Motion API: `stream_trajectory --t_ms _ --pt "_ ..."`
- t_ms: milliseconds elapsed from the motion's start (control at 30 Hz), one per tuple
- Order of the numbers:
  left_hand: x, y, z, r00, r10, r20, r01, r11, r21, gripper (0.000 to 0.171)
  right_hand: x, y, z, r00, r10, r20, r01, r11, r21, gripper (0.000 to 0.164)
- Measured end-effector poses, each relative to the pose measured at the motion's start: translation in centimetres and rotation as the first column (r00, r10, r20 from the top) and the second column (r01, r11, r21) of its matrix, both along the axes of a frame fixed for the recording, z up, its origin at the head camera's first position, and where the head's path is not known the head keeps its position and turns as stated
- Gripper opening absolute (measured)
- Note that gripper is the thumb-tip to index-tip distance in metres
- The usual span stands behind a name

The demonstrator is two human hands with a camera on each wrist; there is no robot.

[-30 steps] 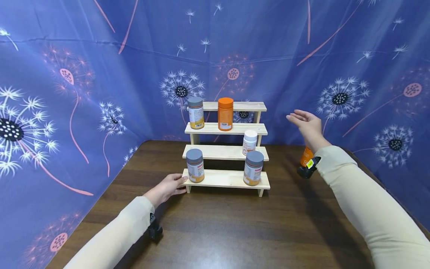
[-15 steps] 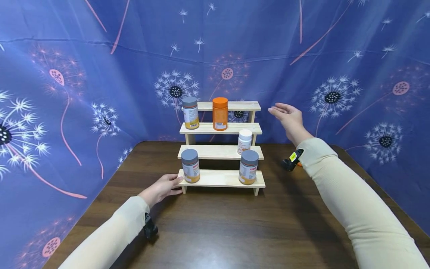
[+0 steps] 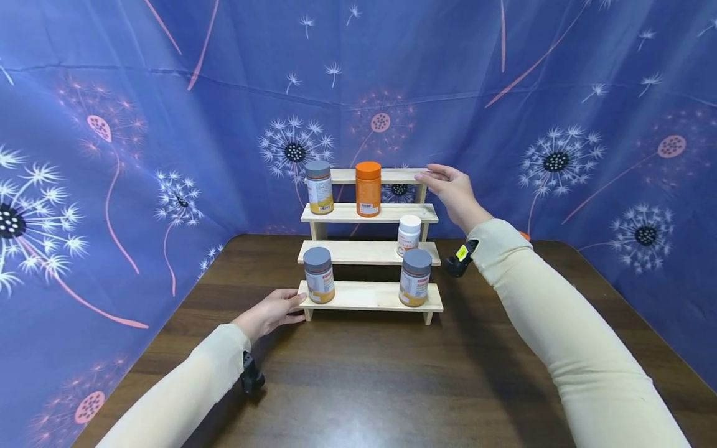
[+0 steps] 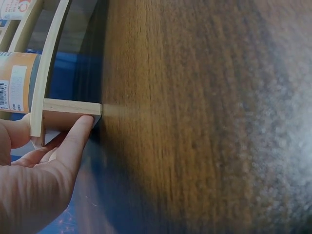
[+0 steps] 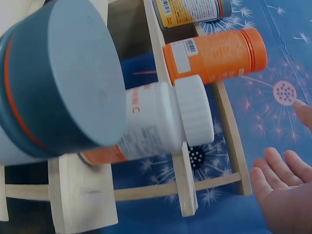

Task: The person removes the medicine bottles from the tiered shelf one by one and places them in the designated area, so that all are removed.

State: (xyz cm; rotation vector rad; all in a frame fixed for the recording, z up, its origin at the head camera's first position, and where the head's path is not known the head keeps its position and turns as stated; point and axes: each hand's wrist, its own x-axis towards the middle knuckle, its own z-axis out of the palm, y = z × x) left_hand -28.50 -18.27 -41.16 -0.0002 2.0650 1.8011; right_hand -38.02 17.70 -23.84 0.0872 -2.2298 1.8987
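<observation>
A four-step pale wooden display stand (image 3: 366, 296) stands on the dark table. My left hand (image 3: 271, 313) grips the left end of its lowest step; in the left wrist view the thumb is above the board and a finger (image 4: 78, 139) lies along the leg. My right hand (image 3: 455, 194) is at the right end of the top step, holding nothing, fingers loosely extended. Two grey-lidded jars, left (image 3: 320, 280) and right (image 3: 415, 280), stand on the lowest step. A white bottle (image 3: 409, 236) is on the second step. An orange bottle (image 3: 368, 193) and another grey-lidded jar (image 3: 320, 190) occupy the third.
Behind the right forearm, a bit of an orange object (image 3: 524, 236) shows on the table, mostly hidden. A blue dandelion-print cloth (image 3: 448, 81) hangs around the back and sides. The brown wooden table (image 3: 347, 373) extends in front of the stand.
My right hand has moved left from the right side to the end of the top step. The left hand keeps its grip on the stand. The head view has shifted slightly.
</observation>
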Motion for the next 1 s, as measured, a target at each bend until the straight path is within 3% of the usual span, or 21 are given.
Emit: stream_trajectory --t_ms 300,533,1000 --pt "-0.2 -0.1 -0.2 1.0 0.002 0.012 -0.002 1.0 0.001 0.047 0.2 -1.5 0.3 0.996 0.042 0.078 -0.045 0.998 0.048 0.065" --pt "-0.2 -0.2 -0.3 1.0 0.005 0.001 -0.005 1.0 0.009 0.047 0.1 -3.1 0.8 0.991 0.096 0.088 -0.094 0.995 -0.019 0.064" --pt "0.0 0.2 -0.2 1.0 0.0 -0.009 0.0 1.0 -0.005 0.049 -0.4 -6.2 0.7 0.98 0.147 0.138 -0.146 0.989 -0.019 0.068"
